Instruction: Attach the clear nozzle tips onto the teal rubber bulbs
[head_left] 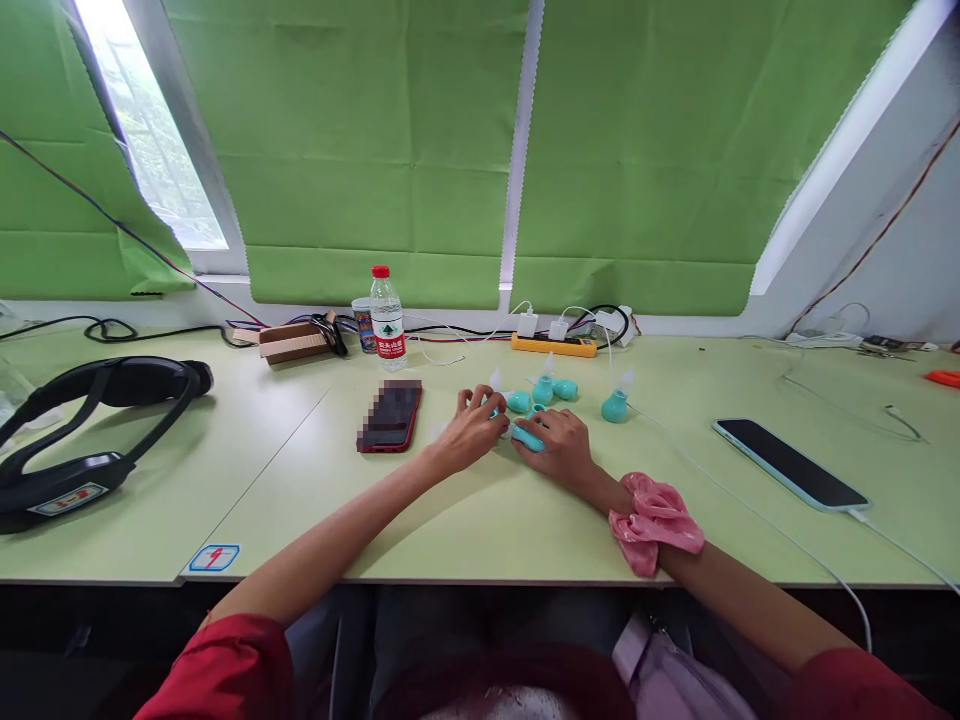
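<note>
My right hand (561,443) is closed over a teal rubber bulb (529,437) lying on its side, its narrow end pointing at my other hand. My left hand (477,428) has its fingers curled just left of that bulb. A bit of teal and something clear show at its fingertips, mostly hidden. Close beyond both hands lie more teal bulbs: a loose one (518,402), another on its side (565,390), and an upright bulb with a clear pointed tip (543,388). Farther right stands one more tipped bulb (615,405). A clear tip (495,379) rises behind my left fingers.
A red-cased phone (391,415) lies left of my hands, with a water bottle (388,325) and a cup (364,327) behind. A power strip (553,345) sits at the back. On the right, a charging phone (789,465) trails a white cable. A black headset (97,430) is far left.
</note>
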